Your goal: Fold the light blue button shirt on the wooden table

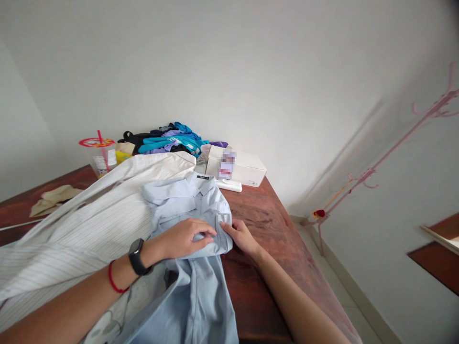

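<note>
A light blue collared shirt point(210, 203) with a dark neck label lies partly folded on the table, its collar pointing away from me. My left hand point(191, 236) rests on the folded front, with its fingers loosely bent and the thumb apart. At the shirt's right edge, my right hand point(244, 234) pinches the fabric, thumb on top and fingers mostly hidden. The lower part of the shirt hangs toward me below both hands. Beside it on the left spreads a white striped garment point(118, 205).
A dark wooden table point(265, 215) carries a white box point(247, 167), a white flat object point(229, 185), a plastic cup with straw point(102, 157), a beige cloth point(53, 198) and a pile of coloured clothes point(172, 141). A pink coat rack point(387, 153) leans into view on the right.
</note>
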`<action>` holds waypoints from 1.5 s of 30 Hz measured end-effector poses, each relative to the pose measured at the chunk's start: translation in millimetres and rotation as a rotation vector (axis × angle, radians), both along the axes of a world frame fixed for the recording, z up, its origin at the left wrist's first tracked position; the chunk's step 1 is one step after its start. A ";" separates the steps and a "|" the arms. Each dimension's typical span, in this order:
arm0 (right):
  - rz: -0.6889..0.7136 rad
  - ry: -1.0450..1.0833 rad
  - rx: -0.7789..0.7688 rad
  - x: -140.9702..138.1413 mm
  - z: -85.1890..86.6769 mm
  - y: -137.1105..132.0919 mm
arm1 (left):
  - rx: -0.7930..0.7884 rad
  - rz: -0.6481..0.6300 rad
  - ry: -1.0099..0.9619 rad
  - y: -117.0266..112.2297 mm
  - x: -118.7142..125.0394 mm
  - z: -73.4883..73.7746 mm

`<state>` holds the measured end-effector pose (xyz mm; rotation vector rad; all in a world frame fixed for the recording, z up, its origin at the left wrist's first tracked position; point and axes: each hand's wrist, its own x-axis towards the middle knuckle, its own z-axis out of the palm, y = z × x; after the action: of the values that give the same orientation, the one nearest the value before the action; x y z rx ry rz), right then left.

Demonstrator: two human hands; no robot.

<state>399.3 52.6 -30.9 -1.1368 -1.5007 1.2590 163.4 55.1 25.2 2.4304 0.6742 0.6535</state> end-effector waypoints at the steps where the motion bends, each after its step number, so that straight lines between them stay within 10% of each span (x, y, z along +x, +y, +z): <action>1: 0.001 -0.005 0.003 -0.3 0.7 -0.3 | 0.004 -0.006 0.010 0.0 -0.2 -0.3; 45: 0.067 -0.102 0.059 2.5 -2.2 1.6 | 0.016 -0.034 0.093 5.2 0.5 -8.6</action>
<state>401.8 54.2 -33.1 -1.1353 -1.6530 1.2083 163.9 60.3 16.6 2.4940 0.6648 0.5368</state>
